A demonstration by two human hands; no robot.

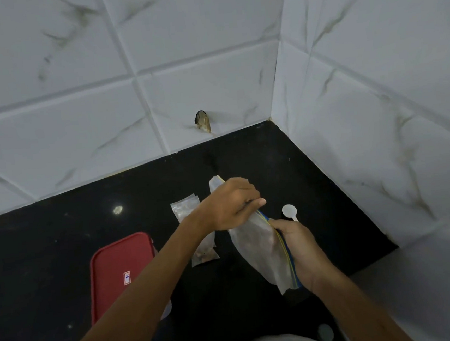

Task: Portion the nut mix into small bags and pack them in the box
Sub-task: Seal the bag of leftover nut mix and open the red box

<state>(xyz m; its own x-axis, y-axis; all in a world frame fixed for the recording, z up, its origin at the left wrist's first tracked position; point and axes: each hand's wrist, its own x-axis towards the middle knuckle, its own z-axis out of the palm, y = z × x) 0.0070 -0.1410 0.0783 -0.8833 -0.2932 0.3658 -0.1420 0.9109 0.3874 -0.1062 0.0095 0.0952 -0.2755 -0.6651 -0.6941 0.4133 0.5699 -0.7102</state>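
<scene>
Clear plastic zip-top nut-mix bag [258, 249], right of red rectangular lidded box [121, 272]: left hand [229, 205] pinches its seal, right hand [298, 248] grips the edge; advise parting seal evenly, mouth upward.

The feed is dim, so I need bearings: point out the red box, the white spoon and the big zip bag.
red box [117, 261], head view, on its lid.
white spoon [288, 210], head view, on its bowl.
big zip bag [255, 248], head view, on its clear side.
</scene>
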